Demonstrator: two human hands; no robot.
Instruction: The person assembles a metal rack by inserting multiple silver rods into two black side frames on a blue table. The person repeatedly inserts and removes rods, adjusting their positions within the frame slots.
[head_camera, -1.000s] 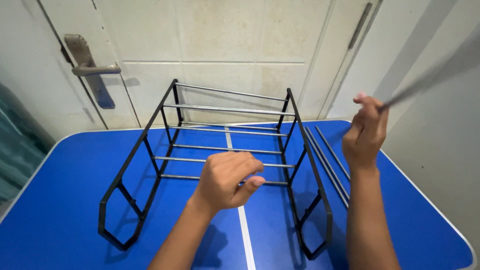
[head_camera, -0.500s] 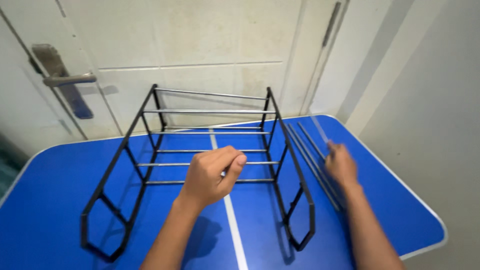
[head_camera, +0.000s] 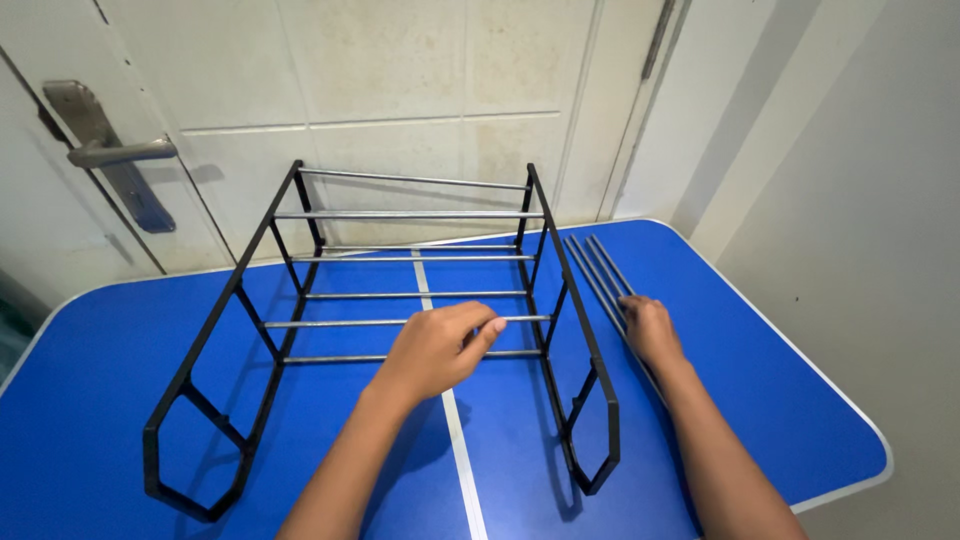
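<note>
a black rack (head_camera: 300, 330) lies on its back in the middle of the blue table (head_camera: 90, 400). it has two black side frames and thin grey bars running between them. the left hand (head_camera: 435, 350) is at about 5 o'clock from the rack's middle. its fingers (head_camera: 480, 325) curl around one grey bar (head_camera: 400, 322) near the front, so the grip is narrow and closed on that bar. the right hand (head_camera: 650, 335) is at 3 o'clock, just outside the right side frame. it rests on loose rods (head_camera: 595, 265) that lie flat on the table and point toward 11 o'clock. the fingers lie over the near ends of the rods, but i cannot tell if they are gripping one or just touching. behind the table, at 12 o'clock, is a pale door (head_camera: 400, 100). its grey handle (head_camera: 120, 152) is at 10 o'clock.
</note>
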